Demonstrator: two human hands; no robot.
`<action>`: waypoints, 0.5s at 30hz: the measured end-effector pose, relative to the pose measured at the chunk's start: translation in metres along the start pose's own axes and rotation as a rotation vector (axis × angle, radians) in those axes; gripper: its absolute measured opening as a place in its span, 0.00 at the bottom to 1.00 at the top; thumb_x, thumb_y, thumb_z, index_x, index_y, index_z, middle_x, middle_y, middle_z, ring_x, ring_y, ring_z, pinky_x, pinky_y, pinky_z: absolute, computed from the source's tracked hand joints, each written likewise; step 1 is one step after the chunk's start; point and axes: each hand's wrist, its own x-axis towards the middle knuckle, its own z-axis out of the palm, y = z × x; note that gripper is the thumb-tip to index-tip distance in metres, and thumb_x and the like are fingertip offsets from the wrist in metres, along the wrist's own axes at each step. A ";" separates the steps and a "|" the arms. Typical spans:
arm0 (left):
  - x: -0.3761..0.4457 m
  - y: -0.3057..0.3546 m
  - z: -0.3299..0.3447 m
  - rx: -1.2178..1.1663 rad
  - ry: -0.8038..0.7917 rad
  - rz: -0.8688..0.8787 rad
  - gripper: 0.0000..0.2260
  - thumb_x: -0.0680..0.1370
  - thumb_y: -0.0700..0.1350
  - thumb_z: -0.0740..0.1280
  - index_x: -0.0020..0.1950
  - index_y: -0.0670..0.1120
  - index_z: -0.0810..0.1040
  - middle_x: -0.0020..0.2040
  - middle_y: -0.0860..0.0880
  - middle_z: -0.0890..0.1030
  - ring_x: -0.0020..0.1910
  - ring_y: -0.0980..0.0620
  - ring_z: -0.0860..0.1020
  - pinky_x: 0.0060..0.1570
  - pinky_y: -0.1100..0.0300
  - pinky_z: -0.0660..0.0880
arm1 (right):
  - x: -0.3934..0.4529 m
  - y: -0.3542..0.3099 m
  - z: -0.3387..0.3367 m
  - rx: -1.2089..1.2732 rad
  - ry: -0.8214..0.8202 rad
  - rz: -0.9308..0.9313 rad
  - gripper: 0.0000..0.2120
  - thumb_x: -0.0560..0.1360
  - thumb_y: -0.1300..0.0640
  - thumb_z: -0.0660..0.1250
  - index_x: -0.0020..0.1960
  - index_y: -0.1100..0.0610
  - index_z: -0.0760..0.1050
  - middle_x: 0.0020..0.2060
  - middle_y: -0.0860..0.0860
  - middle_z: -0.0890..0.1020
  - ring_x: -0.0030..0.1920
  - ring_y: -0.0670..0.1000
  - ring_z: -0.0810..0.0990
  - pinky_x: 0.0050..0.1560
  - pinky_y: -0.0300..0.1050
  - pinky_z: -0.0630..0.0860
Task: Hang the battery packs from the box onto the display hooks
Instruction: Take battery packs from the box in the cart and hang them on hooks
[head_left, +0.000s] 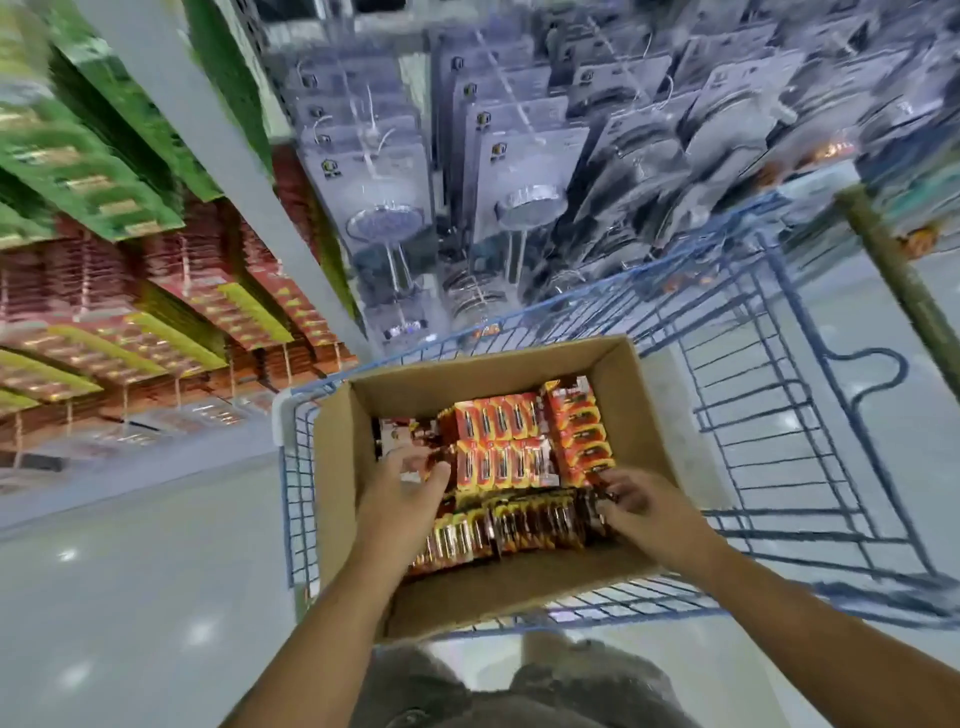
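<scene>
Both hands are down inside the open cardboard box (340, 467), which sits in the near left corner of a blue wire shopping cart (779, 415). The box is packed with orange-and-red battery packs (498, 447), flat blister cards lying in rows, some face up in the middle, a stack on edge along the right wall, and a darker row nearer the person. The left hand (402, 493) is on the left side of the pile, fingers curled down over the edge of a pack, thumb pointing toward the centre; the blur keeps me from saying for sure whether it has a pack clamped or only rests on it. The right hand (631, 501) is at the right side of the box, fingertips bent and bunched together on the packs in the near row, looking like a pinch, though the exact grip is smeared by motion. Both forearms reach in from the near edge. To the far left, display hooks (156, 332) carry hanging cards in green, red and yellow, row upon row. Straight ahead beyond the cart hang shower heads (387, 221) in clear packaging. A white upright post (223, 156) splits the two displays. Pale glossy floor (130, 597) lies on the left.
</scene>
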 end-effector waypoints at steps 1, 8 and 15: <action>0.002 -0.006 0.009 -0.005 0.007 -0.027 0.14 0.81 0.55 0.70 0.65 0.54 0.77 0.63 0.56 0.79 0.57 0.55 0.77 0.55 0.57 0.72 | 0.010 0.006 -0.001 -0.036 -0.044 -0.001 0.14 0.77 0.47 0.74 0.60 0.37 0.75 0.54 0.43 0.80 0.49 0.41 0.80 0.50 0.36 0.76; 0.023 -0.046 0.057 -0.113 0.073 -0.255 0.11 0.82 0.53 0.69 0.63 0.53 0.77 0.60 0.53 0.78 0.56 0.53 0.76 0.46 0.59 0.71 | 0.053 0.020 0.041 -0.149 -0.289 -0.025 0.16 0.79 0.50 0.73 0.66 0.49 0.77 0.58 0.46 0.80 0.56 0.46 0.80 0.58 0.38 0.74; 0.065 -0.076 0.085 -0.185 0.188 -0.390 0.15 0.83 0.51 0.68 0.68 0.51 0.75 0.65 0.49 0.78 0.55 0.52 0.76 0.42 0.60 0.69 | 0.086 0.018 0.094 -0.238 -0.447 -0.090 0.23 0.79 0.46 0.71 0.71 0.51 0.74 0.64 0.48 0.78 0.59 0.47 0.78 0.57 0.41 0.74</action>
